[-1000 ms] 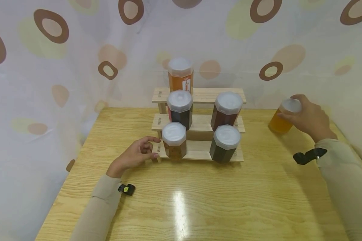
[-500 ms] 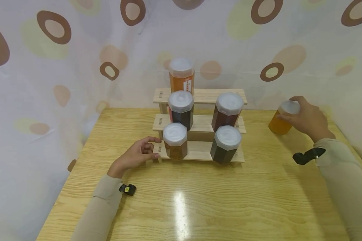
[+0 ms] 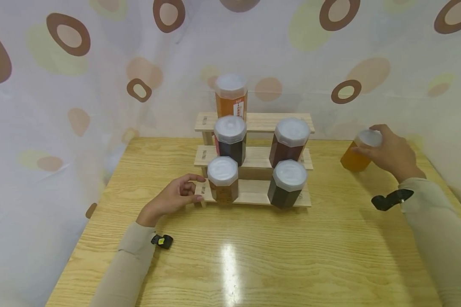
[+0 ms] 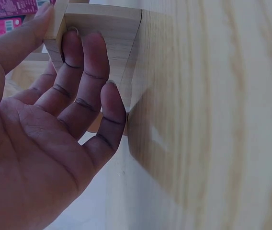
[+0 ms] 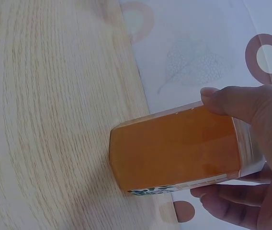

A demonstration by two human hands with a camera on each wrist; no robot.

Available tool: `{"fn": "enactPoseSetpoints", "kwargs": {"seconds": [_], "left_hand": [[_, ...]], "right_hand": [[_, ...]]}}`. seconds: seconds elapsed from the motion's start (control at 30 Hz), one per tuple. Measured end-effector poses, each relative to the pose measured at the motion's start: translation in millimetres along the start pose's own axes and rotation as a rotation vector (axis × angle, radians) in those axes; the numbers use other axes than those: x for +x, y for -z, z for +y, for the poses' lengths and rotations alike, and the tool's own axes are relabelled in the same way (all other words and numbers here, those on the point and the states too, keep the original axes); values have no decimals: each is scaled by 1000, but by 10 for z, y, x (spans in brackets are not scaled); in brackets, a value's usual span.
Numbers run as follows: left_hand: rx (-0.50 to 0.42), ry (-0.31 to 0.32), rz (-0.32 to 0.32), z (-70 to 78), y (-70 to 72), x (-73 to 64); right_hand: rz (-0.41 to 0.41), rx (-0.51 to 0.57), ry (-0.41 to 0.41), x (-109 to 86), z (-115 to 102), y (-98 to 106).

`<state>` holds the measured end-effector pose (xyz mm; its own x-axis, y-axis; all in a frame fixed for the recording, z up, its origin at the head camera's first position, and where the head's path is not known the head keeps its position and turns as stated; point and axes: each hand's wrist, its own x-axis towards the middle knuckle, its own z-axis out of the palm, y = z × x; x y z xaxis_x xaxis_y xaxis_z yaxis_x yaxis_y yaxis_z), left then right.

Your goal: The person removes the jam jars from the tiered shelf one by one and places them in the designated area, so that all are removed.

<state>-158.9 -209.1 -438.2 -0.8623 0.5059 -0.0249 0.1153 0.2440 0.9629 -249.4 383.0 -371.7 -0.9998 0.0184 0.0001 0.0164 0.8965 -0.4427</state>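
On the right of the head view, my right hand [image 3: 396,152] holds an amber-filled octagonal jar [image 3: 354,157] near its pale lid. Thumb and fingers lie on opposite sides of that jar [image 5: 174,148] in the right wrist view. Its base is at or just above the table; I cannot tell which. My left hand [image 3: 170,197] grips the left end of a three-tier wooden rack [image 3: 253,190] at its lowest step. Up close, the left hand's [image 4: 45,129] thumb and curled fingers are around the wooden end piece [image 4: 57,33].
Several lidded jars stand on the rack: an orange jar [image 3: 230,102] on top, a dark jar [image 3: 232,147] and a reddish-brown jar [image 3: 288,147] mid-tier, a brown jar [image 3: 223,183] and a blackish jar [image 3: 284,192] below. A patterned curtain [image 3: 253,51] borders the wooden table [image 3: 268,256].
My right hand and the amber jar have shifted very slightly left and down. The left hand stays on the rack, and the jars on the rack have not moved.
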Motion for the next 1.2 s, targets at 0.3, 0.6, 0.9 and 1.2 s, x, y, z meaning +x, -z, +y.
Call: {"fn": "enactPoseSetpoints", "kwargs": {"seconds": [0.3, 0.6, 0.9, 1.2], "left_hand": [[15, 15, -1, -5, -4, -5], [16, 4, -3, 28, -4, -9], [20, -2, -6, 6, -7, 1], [24, 1, -3, -6, -8, 7]], "right_hand": [[-88, 16, 13, -13, 5, 36], [-93, -14, 66, 29, -74, 139], [47, -10, 74, -22, -214, 246], [140, 10, 130, -12, -426, 382]]}}
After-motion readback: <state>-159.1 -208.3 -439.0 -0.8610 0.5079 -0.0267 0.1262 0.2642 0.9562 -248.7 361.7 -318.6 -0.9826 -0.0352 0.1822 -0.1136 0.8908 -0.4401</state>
